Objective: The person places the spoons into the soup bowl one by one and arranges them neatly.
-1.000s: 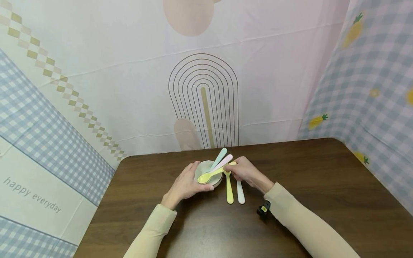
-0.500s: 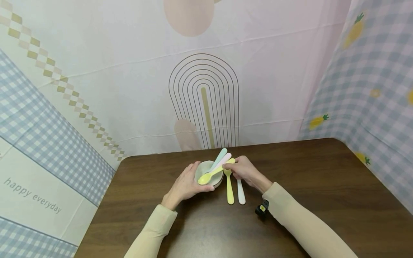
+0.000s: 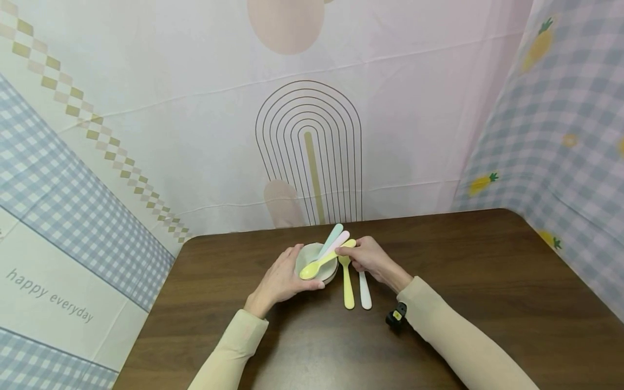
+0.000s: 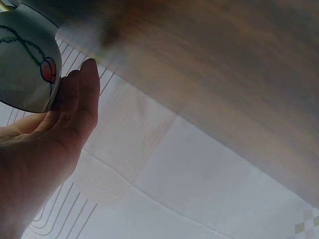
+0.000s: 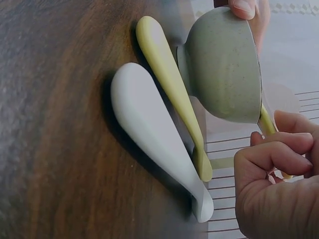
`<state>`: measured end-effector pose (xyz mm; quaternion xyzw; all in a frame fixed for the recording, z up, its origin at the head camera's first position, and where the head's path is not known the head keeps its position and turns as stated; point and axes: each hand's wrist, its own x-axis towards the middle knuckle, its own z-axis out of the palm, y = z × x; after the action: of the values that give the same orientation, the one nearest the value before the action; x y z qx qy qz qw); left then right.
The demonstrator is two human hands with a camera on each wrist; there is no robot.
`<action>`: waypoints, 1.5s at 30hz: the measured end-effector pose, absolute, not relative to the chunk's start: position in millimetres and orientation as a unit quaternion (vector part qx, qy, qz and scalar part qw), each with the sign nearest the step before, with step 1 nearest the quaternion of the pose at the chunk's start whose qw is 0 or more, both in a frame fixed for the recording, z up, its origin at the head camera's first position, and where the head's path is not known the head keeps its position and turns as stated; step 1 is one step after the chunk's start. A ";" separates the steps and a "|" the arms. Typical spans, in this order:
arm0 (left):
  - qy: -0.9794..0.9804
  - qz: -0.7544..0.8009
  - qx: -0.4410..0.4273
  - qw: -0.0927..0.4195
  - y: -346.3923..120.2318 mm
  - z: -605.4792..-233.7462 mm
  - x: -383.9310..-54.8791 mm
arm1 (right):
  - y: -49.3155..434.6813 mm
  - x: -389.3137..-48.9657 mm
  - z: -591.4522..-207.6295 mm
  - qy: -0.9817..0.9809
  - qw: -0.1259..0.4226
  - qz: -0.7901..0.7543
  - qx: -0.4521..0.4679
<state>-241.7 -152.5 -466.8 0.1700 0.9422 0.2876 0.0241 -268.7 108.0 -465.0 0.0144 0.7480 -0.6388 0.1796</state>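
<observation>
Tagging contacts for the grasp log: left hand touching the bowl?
Touching. The right wrist view shows it: the left hand has its thumb laid against the outer wall of the bowl, no gap between.

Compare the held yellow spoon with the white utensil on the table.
The yellow spoon is held in the right grip; the white utensil lies on the table. In the head view, the yellow spoon's handle slants up and right; the white utensil's points down. Both have rounded handle ends.
</observation>
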 end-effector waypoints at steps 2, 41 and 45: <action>0.942 0.288 0.170 0.024 -152.2 -466.6 -241.5 | 109.0 -268.2 -466.0 0.746 0.179 -0.641 0.015; 0.942 0.287 0.172 0.022 -154.3 -469.1 -242.6 | 127.4 -238.4 -455.3 0.800 0.185 -0.571 -0.013; 0.942 0.288 0.171 0.023 -154.0 -469.5 -242.9 | 128.1 -233.7 -451.5 0.807 0.180 -0.562 -0.009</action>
<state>-242.9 -154.0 -469.5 0.1710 0.9419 0.2883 0.0233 -233.7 128.1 -451.5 -0.0090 0.8072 -0.5621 0.1801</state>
